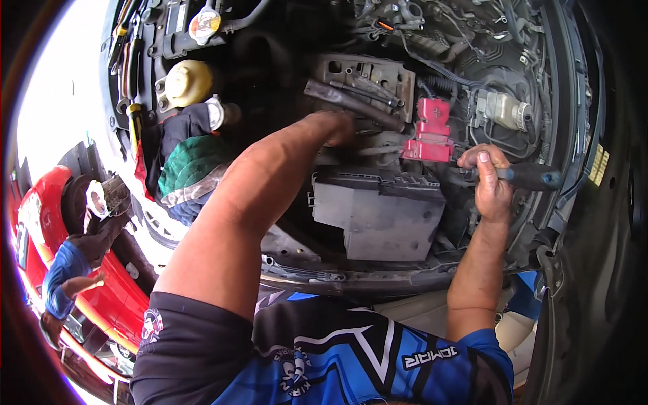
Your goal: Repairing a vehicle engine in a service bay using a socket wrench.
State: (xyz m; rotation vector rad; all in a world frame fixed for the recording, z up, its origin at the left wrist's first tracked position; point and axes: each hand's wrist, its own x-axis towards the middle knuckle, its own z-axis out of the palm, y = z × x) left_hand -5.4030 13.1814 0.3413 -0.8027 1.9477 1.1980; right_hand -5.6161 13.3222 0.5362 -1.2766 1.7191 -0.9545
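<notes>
My left hand [332, 128] reaches down into the engine bay beside a dark metal pipe [354, 104]. Its fingers are lost in shadow and blur, so what they touch does not show. My right hand [491, 185] is closed round the neck of a tool with a thick dark handle [533, 177] that has a blue end; the handle points right, and its working end is hidden near the red plastic terminal cover [432, 129]. Below and between my hands sits a grey-black box cover [385, 209]. Slim metal tools [368, 91] lie with the pipe on a metal tray [398, 74].
Several hand tools [131, 67] line the front edge at left, near a yellowed reservoir [187, 82] and a radiator cap [204, 25]. A green-and-black cloth item [192, 165] lies there. A fluid reservoir [506, 111] stands at right. Outside, another person [67, 270] is beside a red car [47, 202].
</notes>
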